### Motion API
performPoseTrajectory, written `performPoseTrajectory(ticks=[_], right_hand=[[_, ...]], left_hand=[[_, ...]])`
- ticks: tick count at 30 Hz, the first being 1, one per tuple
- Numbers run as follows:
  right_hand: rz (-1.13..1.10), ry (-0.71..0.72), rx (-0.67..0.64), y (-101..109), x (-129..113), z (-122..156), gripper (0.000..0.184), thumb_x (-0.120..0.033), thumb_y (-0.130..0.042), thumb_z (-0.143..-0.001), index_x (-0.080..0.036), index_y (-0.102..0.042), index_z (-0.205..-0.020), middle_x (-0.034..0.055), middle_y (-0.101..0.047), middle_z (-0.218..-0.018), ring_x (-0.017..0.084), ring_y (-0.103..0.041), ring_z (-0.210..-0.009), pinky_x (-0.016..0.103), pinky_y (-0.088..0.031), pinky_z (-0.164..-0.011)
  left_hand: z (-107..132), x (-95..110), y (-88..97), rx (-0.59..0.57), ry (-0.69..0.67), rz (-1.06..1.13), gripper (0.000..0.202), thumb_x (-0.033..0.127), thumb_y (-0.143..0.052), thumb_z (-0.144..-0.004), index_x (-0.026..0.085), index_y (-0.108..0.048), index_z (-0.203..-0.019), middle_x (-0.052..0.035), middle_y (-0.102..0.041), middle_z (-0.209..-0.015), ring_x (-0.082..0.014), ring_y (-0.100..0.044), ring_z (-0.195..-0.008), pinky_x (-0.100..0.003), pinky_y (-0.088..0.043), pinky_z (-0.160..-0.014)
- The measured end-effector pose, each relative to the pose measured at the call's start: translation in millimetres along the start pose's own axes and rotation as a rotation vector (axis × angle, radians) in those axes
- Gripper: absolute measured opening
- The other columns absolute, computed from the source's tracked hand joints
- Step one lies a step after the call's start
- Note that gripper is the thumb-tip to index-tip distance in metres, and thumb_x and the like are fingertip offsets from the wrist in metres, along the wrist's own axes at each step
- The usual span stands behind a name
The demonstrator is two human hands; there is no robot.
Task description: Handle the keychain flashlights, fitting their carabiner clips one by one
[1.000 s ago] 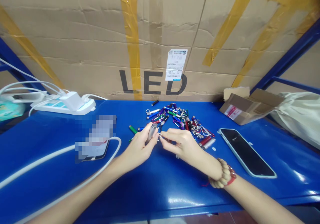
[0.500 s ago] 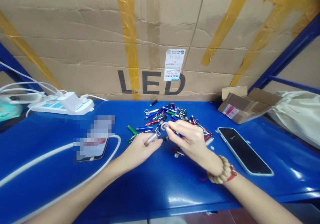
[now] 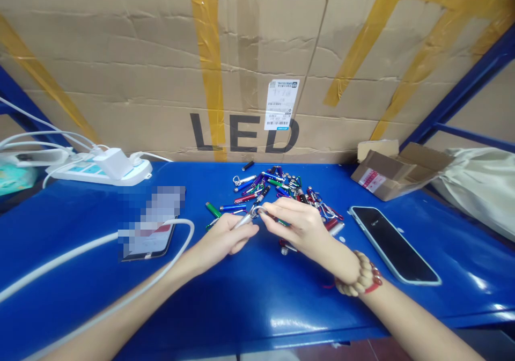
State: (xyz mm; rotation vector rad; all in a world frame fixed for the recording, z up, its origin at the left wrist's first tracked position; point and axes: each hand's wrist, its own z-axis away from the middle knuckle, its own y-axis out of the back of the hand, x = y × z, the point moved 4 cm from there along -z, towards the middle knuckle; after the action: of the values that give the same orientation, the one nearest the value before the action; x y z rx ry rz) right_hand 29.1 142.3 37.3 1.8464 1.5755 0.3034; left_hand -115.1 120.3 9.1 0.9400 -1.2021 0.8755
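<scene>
My left hand is closed round a small silver keychain flashlight, its end pointing up and to the right. At that end, my right hand pinches a silver carabiner clip between thumb and fingertips. The clip meets the flashlight's end; whether it is hooked on cannot be made out. Just beyond both hands lies a loose heap of keychain flashlights in blue, red, green, black and silver, among them a blue flashlight and a green flashlight. Part of the heap is hidden behind my right hand.
On the blue table, a phone with a white cable lies left and another phone right. A power strip stands back left, a small open carton back right. A large cardboard box walls the back.
My right hand has moved slightly left, bringing the carabiner clip from beside the flashlight up against its end. My left hand has barely shifted, its fingers curled a little more.
</scene>
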Motion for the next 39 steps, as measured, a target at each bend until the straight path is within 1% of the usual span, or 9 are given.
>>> performPoseTrajectory(ticks=[5,14,17,19,21,27,33,36,39], right_hand=[[-0.132,-0.086,-0.112,1.7,3.5,-3.6,0.026,-0.018,-0.049,-0.09,-0.015,-0.061,-0.112,0.0055,-0.064,-0.091,0.012,-0.06,-0.083,0.023,-0.049,-0.075],[-0.024,-0.287,0.03,8.2,18.3,-6.5,0.024,-0.022,-0.051,-0.089,-0.018,-0.066,-0.107,0.0058,-0.07,-0.096,0.015,-0.064,-0.084,0.029,-0.051,-0.077],[0.042,-0.395,0.006,7.2,25.2,-3.9,0.027,-0.026,-0.051,-0.088,-0.019,-0.063,-0.112,0.005,-0.07,-0.093,0.014,-0.064,-0.075,0.026,-0.051,-0.068],[0.103,-0.434,-0.022,7.1,27.9,-2.0,0.029,-0.028,-0.05,-0.088,-0.02,-0.063,-0.113,0.0031,-0.07,-0.09,0.013,-0.063,-0.068,0.025,-0.049,-0.064],[0.17,-0.455,-0.046,8.1,29.5,-1.0,0.028,-0.028,-0.05,-0.088,-0.022,-0.064,-0.111,0.0009,-0.07,-0.087,0.011,-0.062,-0.063,0.023,-0.047,-0.061],[0.328,-0.544,-0.048,16.1,36.4,-1.3,0.025,-0.027,-0.051,-0.084,-0.024,-0.067,-0.103,-0.0017,-0.071,-0.076,0.011,-0.061,-0.056,0.022,-0.04,-0.052],[0.404,-0.603,-0.095,19.1,40.0,-1.8,0.022,-0.026,-0.051,-0.081,-0.026,-0.07,-0.091,-0.0024,-0.072,-0.076,0.013,-0.062,-0.06,0.022,-0.036,-0.05],[0.417,-0.627,-0.091,20.4,40.2,-2.7,0.022,-0.024,-0.052,-0.08,-0.026,-0.07,-0.09,-0.002,-0.072,-0.076,0.013,-0.062,-0.061,0.022,-0.036,-0.05],[0.431,-0.645,-0.134,20.4,42.1,-2.2,0.02,-0.022,-0.054,-0.078,-0.026,-0.071,-0.089,-0.0015,-0.071,-0.076,0.013,-0.062,-0.06,0.021,-0.035,-0.048]], left_hand=[[-3.3,-0.9,4.3,0.04,-0.013,-0.022,0.042,0.042,-0.05,-0.079,0.019,-0.031,-0.049,0.0087,-0.026,-0.041,-0.0045,-0.02,-0.041,-0.022,-0.017,-0.043],[-10.0,0.5,15.9,0.194,-0.057,0.004,0.033,0.048,-0.04,-0.087,0.018,-0.043,-0.075,0.0094,-0.022,-0.05,-0.0063,-0.017,-0.044,-0.02,-0.015,-0.044],[-11.8,-0.1,32.8,0.375,-0.084,-0.148,0.032,0.048,-0.036,-0.089,0.018,-0.046,-0.084,0.0081,-0.028,-0.052,-0.0076,-0.025,-0.045,-0.021,-0.02,-0.046],[-9.0,2.2,49.8,0.585,-0.09,-0.379,0.028,0.045,-0.036,-0.089,0.019,-0.048,-0.092,0.0044,-0.043,-0.059,-0.0098,-0.037,-0.05,-0.022,-0.026,-0.049],[-6.1,4.9,64.2,0.713,-0.037,-0.645,0.026,0.038,-0.035,-0.091,0.021,-0.048,-0.105,-0.0009,-0.056,-0.073,-0.0155,-0.052,-0.066,-0.025,-0.035,-0.059],[-6.9,0.5,85.5,0.695,0.076,-0.981,0.034,0.021,-0.029,-0.09,0.02,-0.046,-0.12,-0.0123,-0.06,-0.108,-0.0271,-0.057,-0.098,-0.037,-0.043,-0.076],[-15.4,-16.2,88.2,0.581,0.031,-1.175,0.038,0.009,-0.029,-0.086,0.017,-0.059,-0.106,-0.0126,-0.058,-0.1,-0.0262,-0.055,-0.096,-0.04,-0.042,-0.082],[-16.7,-14.4,87.4,0.59,0.002,-1.222,0.039,0.01,-0.03,-0.086,0.018,-0.058,-0.112,-0.0128,-0.059,-0.108,-0.0284,-0.051,-0.101,-0.043,-0.039,-0.083],[-16.5,-5.5,81.1,0.547,-0.111,-1.158,0.029,0.023,-0.039,-0.088,0.022,-0.059,-0.11,-0.0088,-0.058,-0.111,-0.0263,-0.049,-0.102,-0.041,-0.037,-0.084]])
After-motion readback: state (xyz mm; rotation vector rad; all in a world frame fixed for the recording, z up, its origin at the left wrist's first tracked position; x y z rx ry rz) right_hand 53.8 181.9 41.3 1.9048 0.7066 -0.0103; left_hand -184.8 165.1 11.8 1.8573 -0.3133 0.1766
